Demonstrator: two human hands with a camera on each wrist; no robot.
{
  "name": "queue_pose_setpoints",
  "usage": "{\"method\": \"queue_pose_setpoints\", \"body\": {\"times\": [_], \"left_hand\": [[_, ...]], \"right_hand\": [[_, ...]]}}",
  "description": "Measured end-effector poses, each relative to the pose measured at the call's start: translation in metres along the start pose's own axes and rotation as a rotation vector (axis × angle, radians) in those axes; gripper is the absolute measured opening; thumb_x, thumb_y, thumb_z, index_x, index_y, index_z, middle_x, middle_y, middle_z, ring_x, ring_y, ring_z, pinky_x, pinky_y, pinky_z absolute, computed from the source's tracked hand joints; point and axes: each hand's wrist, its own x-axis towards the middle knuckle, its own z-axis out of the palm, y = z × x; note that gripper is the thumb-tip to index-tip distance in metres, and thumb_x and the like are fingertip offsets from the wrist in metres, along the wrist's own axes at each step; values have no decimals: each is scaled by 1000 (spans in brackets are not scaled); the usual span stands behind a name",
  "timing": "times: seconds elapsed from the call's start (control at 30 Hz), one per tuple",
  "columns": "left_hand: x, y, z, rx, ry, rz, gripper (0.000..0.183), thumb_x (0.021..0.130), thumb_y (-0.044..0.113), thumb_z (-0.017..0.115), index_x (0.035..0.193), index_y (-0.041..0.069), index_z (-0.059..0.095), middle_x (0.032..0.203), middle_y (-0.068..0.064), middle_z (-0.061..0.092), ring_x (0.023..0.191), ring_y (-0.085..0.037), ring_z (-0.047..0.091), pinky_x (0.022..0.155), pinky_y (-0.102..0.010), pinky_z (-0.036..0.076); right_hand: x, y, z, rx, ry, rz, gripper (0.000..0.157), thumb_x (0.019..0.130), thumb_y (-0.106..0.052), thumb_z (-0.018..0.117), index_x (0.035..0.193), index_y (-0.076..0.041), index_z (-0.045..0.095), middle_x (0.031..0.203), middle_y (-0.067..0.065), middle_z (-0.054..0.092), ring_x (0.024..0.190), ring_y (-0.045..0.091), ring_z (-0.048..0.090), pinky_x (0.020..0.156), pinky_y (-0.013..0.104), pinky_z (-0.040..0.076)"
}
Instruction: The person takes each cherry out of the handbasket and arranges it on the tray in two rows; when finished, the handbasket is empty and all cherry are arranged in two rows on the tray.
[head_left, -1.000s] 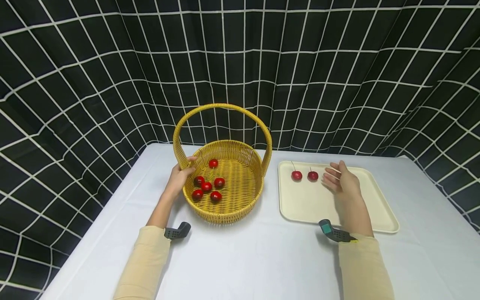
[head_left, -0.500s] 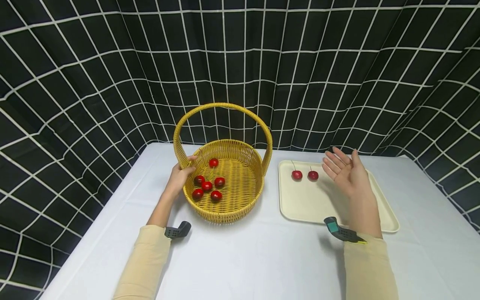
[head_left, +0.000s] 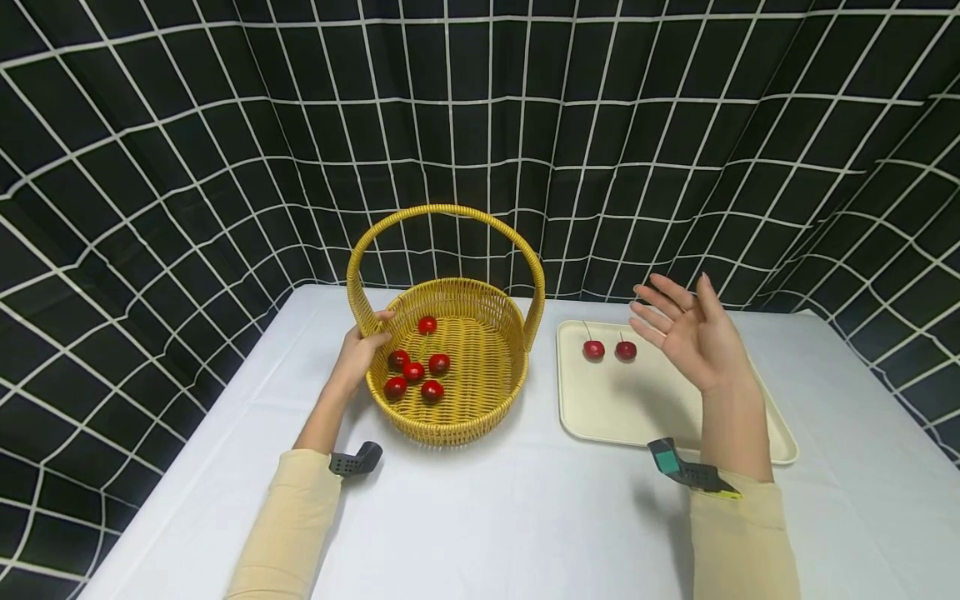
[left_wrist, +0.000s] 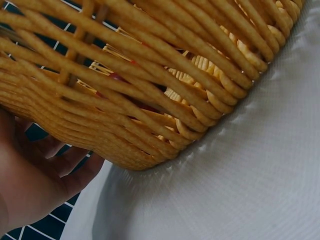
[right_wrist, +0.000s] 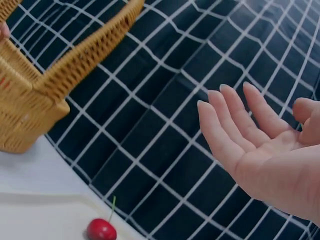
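A yellow wicker basket with a tall arched handle stands on the table, several red cherries lying inside toward its left. My left hand grips the basket's left side where the handle meets the rim; up close in the left wrist view, the fingers of this hand bend against the wicker. Over the right part of a cream tray my right hand is raised, palm showing, fingers spread and holding nothing. Two stemmed cherries, a left one and a right one, lie on the tray.
A white cloth covers the table. Black curtain with a white grid hangs behind and at both sides. Each wrist wears a dark camera mount, the left mount and the right mount.
My right hand has risen from low over the tray beside the cherries, and its palm has turned into view. The left hand, basket and cherries look unmoved.
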Motion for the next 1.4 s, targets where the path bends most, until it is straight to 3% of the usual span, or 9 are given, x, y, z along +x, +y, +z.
{"method": "queue_pose_setpoints", "body": {"times": [0.27,0.7,0.9,1.03,1.4], "left_hand": [[0,1,-1,7,-10,-15,45,94,6,45,139,7,46,142,-16,42,132,-30,36,109,-46,23],[-1,1,0,-2,-1,-8,45,93,5,46,138,6,47,142,-17,43,130,-30,37,108,-45,25],[-1,1,0,-16,0,-12,45,93,5,46,138,6,47,142,-17,43,130,-31,38,108,-45,26],[-1,1,0,-8,-4,-9,46,93,5,45,139,6,45,143,-18,41,131,-32,37,108,-46,25],[0,1,0,3,-3,-22,45,94,6,45,139,8,46,143,-17,42,131,-30,36,109,-46,24]], "right_hand": [[0,0,19,17,-176,13,53,104,-36,30,126,5,56,122,22,58,112,38,56,93,47,46],[-1,8,46,-98,-218,19,56,104,-38,26,124,3,58,119,19,61,108,35,59,89,44,49],[-1,13,59,-85,-374,65,61,105,-36,16,125,3,58,122,20,60,110,35,58,91,45,47],[-2,19,71,-156,-467,83,64,105,-35,9,128,1,57,123,17,60,112,32,57,91,44,48],[6,49,90,-240,-439,196,59,106,-33,14,125,-3,61,116,14,63,106,30,60,88,44,49]]}}
